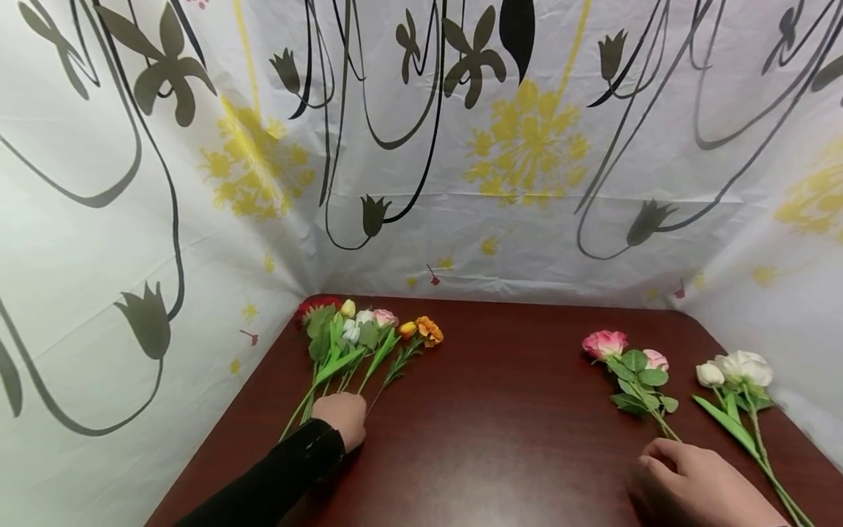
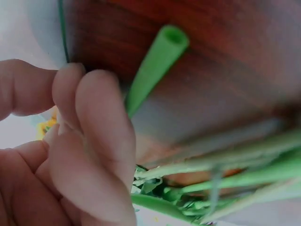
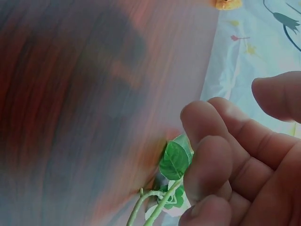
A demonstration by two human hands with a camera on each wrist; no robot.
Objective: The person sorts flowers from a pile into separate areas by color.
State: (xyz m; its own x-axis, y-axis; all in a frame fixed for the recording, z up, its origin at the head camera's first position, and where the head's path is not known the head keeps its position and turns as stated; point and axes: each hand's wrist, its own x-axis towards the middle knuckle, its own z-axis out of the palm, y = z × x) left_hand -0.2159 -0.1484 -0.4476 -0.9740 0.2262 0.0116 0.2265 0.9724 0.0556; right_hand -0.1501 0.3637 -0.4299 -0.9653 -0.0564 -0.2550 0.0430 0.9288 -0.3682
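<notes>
At the left of the table my left hand [image 1: 342, 419] holds a green flower stem [image 2: 157, 63], its hollow cut end sticking out past the curled fingers in the left wrist view. Which bloom it belongs to, I cannot tell. Beyond that hand lie white flowers [image 1: 352, 331], a pink rose [image 1: 385, 318], an orange-yellow tulip [image 1: 407, 330] and an orange flower [image 1: 429, 331]. My right hand [image 1: 705, 479] hovers near the pink roses' [image 1: 604, 344] stems, fingers loosely bent, thumb apart, holding nothing. Green rose leaves [image 3: 175, 159] show beyond its fingertips.
White flowers [image 1: 744, 368] with long stems lie at the right table edge. Red flowers [image 1: 317, 306] sit at the far left corner. Patterned white cloth [image 1: 421, 241] walls in the back and sides of the dark wooden table [image 1: 500, 410].
</notes>
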